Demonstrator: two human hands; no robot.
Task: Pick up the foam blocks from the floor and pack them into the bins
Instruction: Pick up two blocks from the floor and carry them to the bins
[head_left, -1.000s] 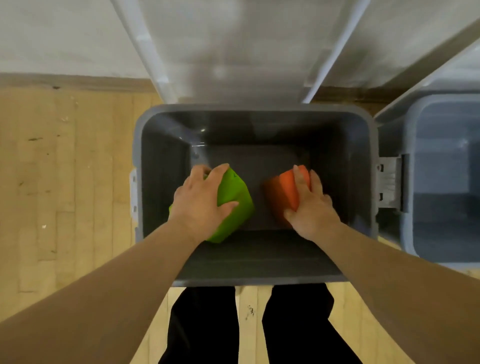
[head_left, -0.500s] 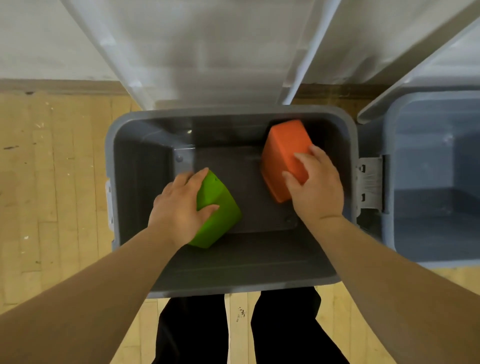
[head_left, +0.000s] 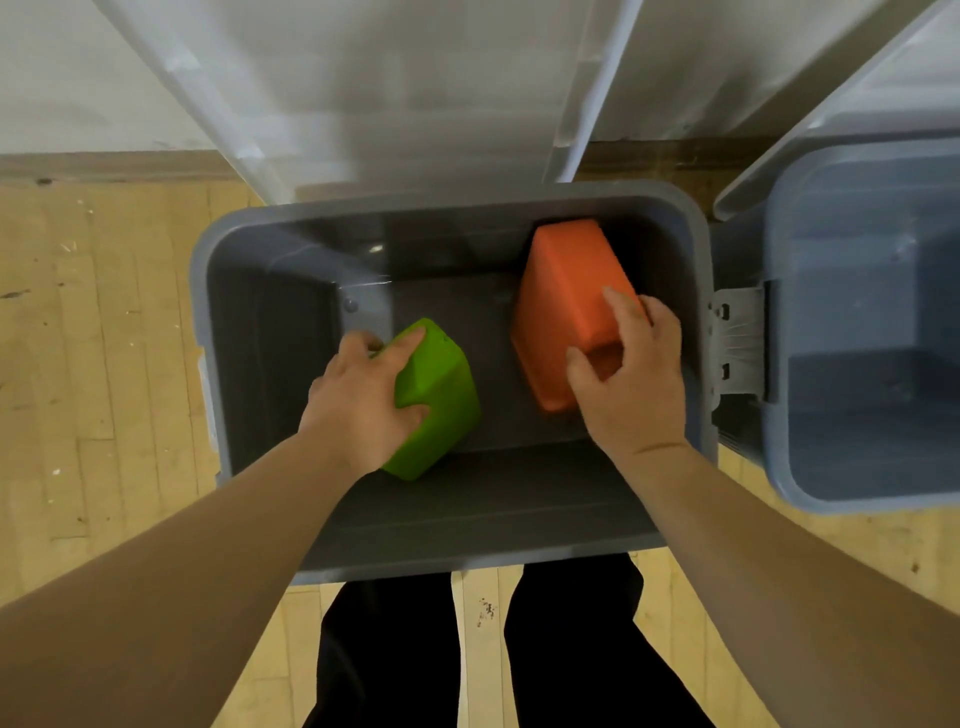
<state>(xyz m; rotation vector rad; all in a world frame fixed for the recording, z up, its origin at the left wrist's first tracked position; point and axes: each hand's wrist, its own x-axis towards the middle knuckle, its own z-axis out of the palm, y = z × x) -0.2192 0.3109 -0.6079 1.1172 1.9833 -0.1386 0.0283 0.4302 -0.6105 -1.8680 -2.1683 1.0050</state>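
Orange block (head_left: 561, 291) shifted rearward in right grip (head_left: 634, 374); left grip (head_left: 358, 400) holds green block (head_left: 441, 395).

We look down on a pale wooden plank floor (head_left: 104, 364), scuffed and flecked with small dark marks. At its centre stands a large grey plastic bin (head_left: 467, 200), open at the top. At three o'clock from it, just beside it, stands a second open bin of blue-grey plastic (head_left: 857, 501); we cannot tell whether the two touch. At six o'clock, two legs in black trousers (head_left: 389, 649) stand on the planks, close to the grey bin's near wall. At twelve o'clock the floor ends at a brown skirting board (head_left: 104, 166).
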